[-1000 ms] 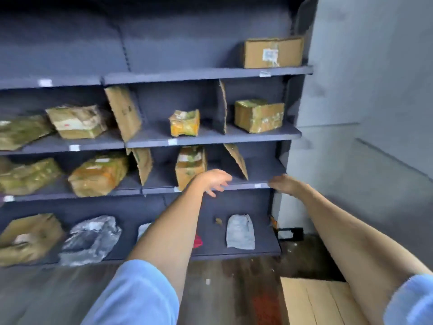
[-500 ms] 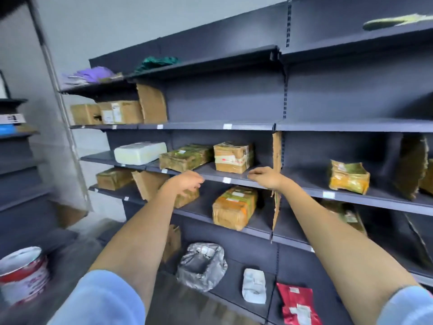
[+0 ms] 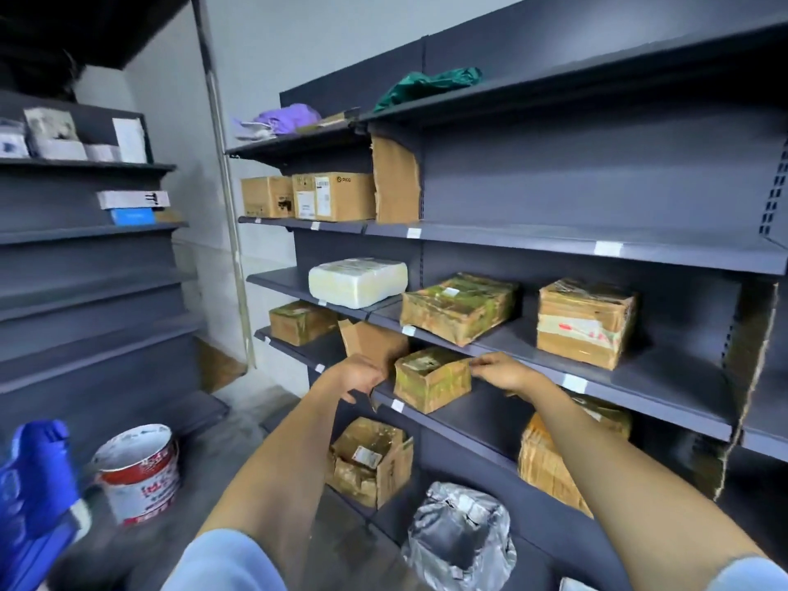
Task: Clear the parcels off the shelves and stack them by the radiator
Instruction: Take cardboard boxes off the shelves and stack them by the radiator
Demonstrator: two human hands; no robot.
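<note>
A small brown parcel (image 3: 433,377) wrapped in greenish tape sits at the front of a lower shelf of the dark grey shelving (image 3: 639,249). My left hand (image 3: 362,375) is at its left side with fingers loosely curled, close to or touching it. My right hand (image 3: 501,371) pinches the parcel's upper right corner with its fingertips. One shelf up lie a white parcel (image 3: 358,283), a long taped parcel (image 3: 458,307) and a squarer taped box (image 3: 584,322). Two cardboard boxes (image 3: 334,196) stand higher up. No radiator is in view.
Below are an open, torn box (image 3: 369,462), a silver bag (image 3: 458,543) and a large brown parcel (image 3: 550,458). A red and white paint bucket (image 3: 136,471) stands on the floor at the left, beside a blue object (image 3: 34,496). A second shelf unit (image 3: 85,232) lines the left wall.
The view has swung left along the shelving and closed in. Both hands have dropped from the upper shelf edge to either side of the small parcel.
</note>
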